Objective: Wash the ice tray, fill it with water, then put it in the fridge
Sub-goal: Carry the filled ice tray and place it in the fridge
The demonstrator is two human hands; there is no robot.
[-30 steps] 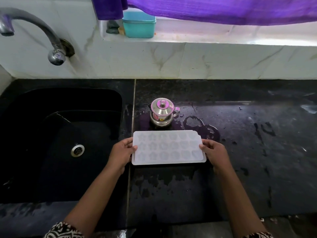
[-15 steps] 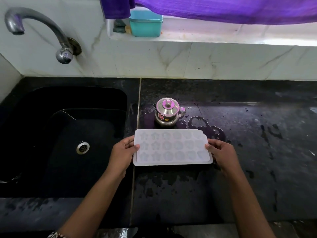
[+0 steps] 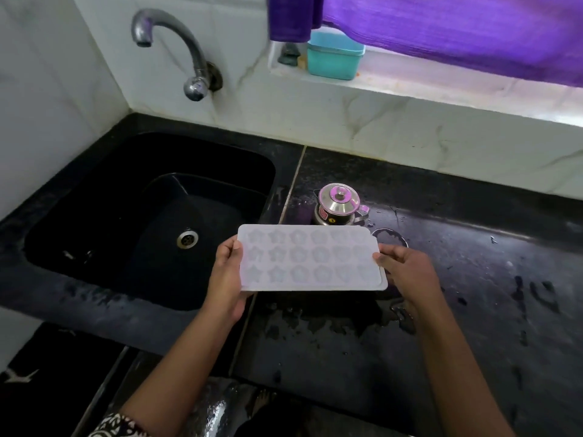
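The sunken black stone sink [image 3: 94,197] is filling the black stone worktop's [image 3: 473,279] left end, the curved metal tap [image 3: 176,48] jutting out behind it. The flat white plastic ice tray [image 3: 310,258] is hanging by the sink's right rim, the small lidded steel pot [image 3: 339,205] sitting just behind it.

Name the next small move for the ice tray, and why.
Probably carry the ice tray left, over the sink and under the tap. The left hand and right hand grip its short ends above the counter, beside the sink; no water runs.
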